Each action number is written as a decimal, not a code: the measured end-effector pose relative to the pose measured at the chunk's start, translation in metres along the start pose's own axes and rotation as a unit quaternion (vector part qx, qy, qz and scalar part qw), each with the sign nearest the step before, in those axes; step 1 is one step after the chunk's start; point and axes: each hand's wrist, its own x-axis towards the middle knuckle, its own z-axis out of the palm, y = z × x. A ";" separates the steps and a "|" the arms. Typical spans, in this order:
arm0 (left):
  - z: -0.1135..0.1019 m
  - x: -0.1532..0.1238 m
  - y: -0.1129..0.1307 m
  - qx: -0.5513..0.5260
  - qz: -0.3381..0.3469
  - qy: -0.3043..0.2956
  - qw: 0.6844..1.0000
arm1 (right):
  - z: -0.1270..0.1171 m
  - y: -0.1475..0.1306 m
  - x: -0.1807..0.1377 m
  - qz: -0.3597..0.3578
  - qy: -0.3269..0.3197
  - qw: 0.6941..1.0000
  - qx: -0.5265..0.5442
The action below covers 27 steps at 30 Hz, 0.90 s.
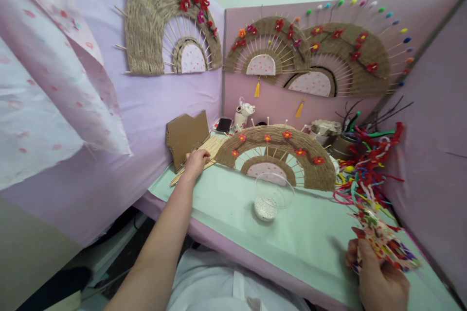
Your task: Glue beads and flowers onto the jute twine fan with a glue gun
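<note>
A twine-woven fan (270, 148) with red flowers and a dotted half-round centre stands tilted on the table. My left hand (198, 159) reaches to its left end, fingers closed at the tip of a thin stick there, just above a bundle of bamboo sticks (211, 148). At the right front, my right hand (379, 272) grips a crumpled, multicoloured printed plastic bag (388, 248); what is inside it I cannot make out. Between my hands sits an open clear round tub of white beads (265, 208), in front of the fan.
Cut cardboard (188, 138) leans on the left wall. Behind the fan are a white animal-shaped figure (242, 114) and a dark phone-like object (223, 125). Colourful pipe cleaners (368, 165) pile up at right, beside a pot (343, 146). Several twine fans (149, 24) hang on the walls.
</note>
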 end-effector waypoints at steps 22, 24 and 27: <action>0.004 0.002 -0.003 0.008 0.018 0.001 1.000 | 0.000 0.000 0.001 -0.005 -0.004 1.000 0.009; 0.004 0.003 -0.003 0.007 0.020 0.002 1.000 | 0.000 -0.002 0.001 -0.007 -0.011 1.000 0.000; 0.004 0.003 -0.004 0.005 0.023 0.003 1.000 | 0.000 -0.002 0.000 -0.007 -0.009 1.000 -0.010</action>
